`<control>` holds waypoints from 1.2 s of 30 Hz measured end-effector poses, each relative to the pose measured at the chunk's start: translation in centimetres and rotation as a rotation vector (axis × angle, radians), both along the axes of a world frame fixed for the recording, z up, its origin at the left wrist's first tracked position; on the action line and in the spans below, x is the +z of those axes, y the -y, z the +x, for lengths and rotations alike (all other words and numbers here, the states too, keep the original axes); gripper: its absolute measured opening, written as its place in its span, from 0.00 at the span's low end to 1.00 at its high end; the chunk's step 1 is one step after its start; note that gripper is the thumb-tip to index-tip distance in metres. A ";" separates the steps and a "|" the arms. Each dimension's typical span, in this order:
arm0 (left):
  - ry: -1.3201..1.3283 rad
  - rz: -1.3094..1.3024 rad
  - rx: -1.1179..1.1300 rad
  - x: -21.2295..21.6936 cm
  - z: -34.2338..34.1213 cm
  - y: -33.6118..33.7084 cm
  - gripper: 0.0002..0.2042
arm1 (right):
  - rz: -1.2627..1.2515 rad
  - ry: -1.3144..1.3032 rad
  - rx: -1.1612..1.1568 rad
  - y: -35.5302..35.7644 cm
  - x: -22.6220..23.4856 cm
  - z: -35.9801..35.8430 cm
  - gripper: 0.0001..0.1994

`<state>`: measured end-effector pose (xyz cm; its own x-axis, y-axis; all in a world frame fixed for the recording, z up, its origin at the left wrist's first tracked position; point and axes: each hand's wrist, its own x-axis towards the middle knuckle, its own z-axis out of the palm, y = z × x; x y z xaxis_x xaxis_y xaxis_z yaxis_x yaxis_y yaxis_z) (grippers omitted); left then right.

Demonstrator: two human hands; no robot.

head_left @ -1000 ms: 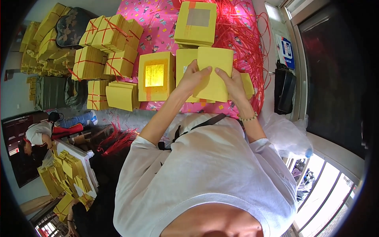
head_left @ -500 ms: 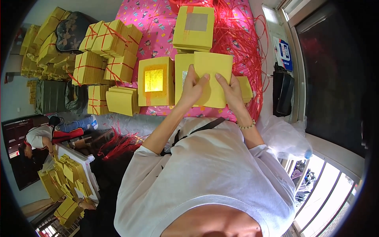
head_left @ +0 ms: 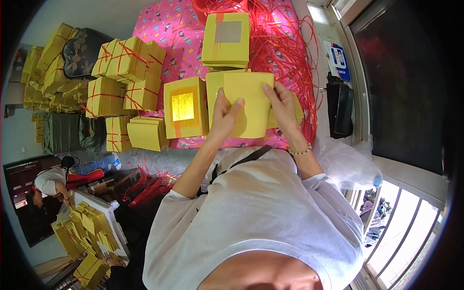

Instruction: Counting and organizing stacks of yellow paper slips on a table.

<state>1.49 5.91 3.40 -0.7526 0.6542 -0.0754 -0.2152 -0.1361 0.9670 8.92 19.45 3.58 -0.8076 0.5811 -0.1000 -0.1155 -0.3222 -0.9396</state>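
Note:
Between my two hands is a folded-looking yellow paper sheet (head_left: 251, 108), possibly several together. My left hand (head_left: 225, 116) grips its left edge, thumb on top. My right hand (head_left: 284, 104) pinches the upper right corner, its thumb on the front face. Beneath the sheet, partly covered, lies a yellow paper stack (head_left: 211, 79). Just left of it stands a stack with a gold foil square (head_left: 182, 106) on its top sheet. Beyond my hands is another stack with a silver-grey square (head_left: 227, 33). More yellow paper (head_left: 295, 113) shows behind my right hand.
Bundles tied with red strips (head_left: 128, 58) and a loose yellow stack (head_left: 146, 133) sit at the left on the pink patterned cover (head_left: 181, 48). Red plastic strips (head_left: 285, 43) tangle along the right. Lower left, a person (head_left: 50, 181) bends near a table of bundles (head_left: 92, 224).
The view has shifted slightly, so the stacks sit lower. My right hand has moved up the sheet's right edge to its corner; my left hand still grips the left side.

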 end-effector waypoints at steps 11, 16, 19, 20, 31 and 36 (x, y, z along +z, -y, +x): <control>0.041 -0.004 -0.036 -0.4 0.1 0.5 0.17 | 0.085 0.010 -0.017 -2.0 -0.9 -0.1 0.09; 0.117 -0.022 -0.026 0.4 -0.3 0.7 0.17 | 0.033 0.170 0.151 -1.4 0.4 1.7 0.10; 0.033 -0.013 -0.037 -0.5 -0.4 0.7 0.17 | 0.091 0.178 0.204 -1.3 -1.9 2.4 0.11; 0.056 -0.013 -0.046 -0.7 -0.5 0.7 0.17 | 0.118 0.145 0.177 -1.3 -2.2 2.4 0.11; 0.101 -0.066 -0.034 -0.9 -0.9 0.3 0.18 | 0.045 0.218 0.229 -0.8 -3.2 2.9 0.12; 0.153 -0.116 -0.057 -1.1 -1.7 0.0 0.17 | 0.038 0.292 0.277 -1.0 -3.2 3.3 0.14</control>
